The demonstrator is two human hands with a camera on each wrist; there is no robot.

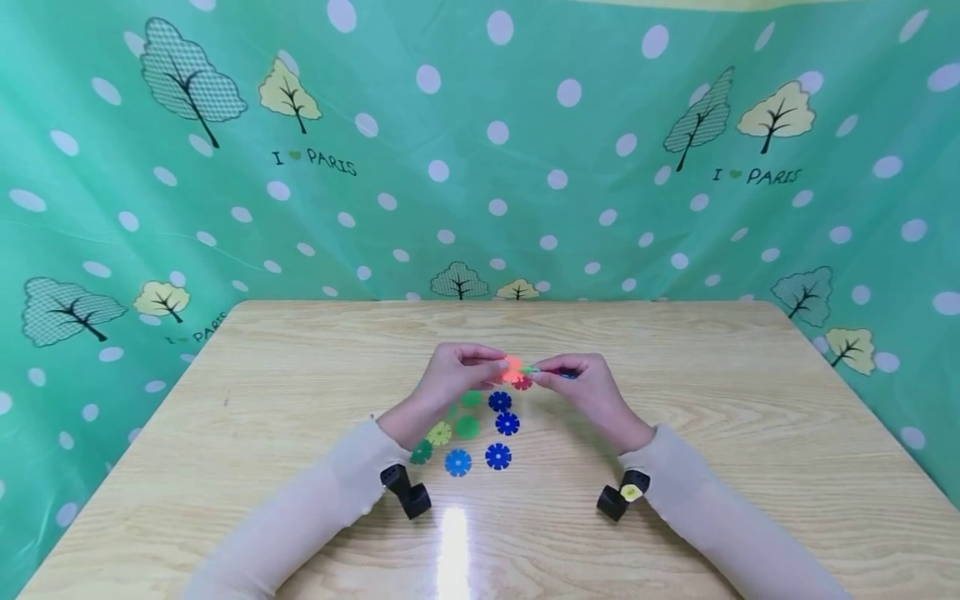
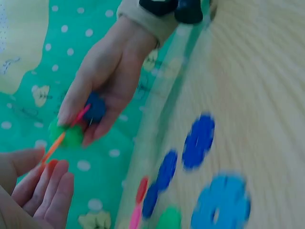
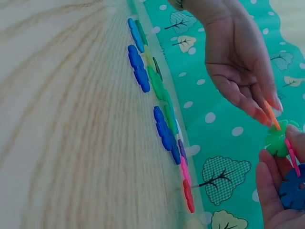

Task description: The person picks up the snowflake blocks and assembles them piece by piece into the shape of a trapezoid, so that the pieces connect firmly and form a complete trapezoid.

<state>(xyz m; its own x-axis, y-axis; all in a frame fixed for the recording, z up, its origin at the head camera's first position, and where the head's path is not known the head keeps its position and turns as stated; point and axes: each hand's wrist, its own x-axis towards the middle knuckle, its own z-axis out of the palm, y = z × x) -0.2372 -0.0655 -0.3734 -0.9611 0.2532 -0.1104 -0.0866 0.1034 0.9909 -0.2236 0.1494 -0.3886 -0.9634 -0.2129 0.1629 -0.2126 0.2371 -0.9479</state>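
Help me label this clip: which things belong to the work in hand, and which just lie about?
In the work:
left hand
orange disc
right hand
held green disc
held pink disc
held blue disc

Lying about, perhaps spares:
loose blue discs
light blue disc
yellow-green disc
red disc

Smooth plastic discs (image 1: 467,428), wood-grain tabletop (image 1: 712,367) (glossy where light strikes), cloth-like backdrop (image 1: 525,208)
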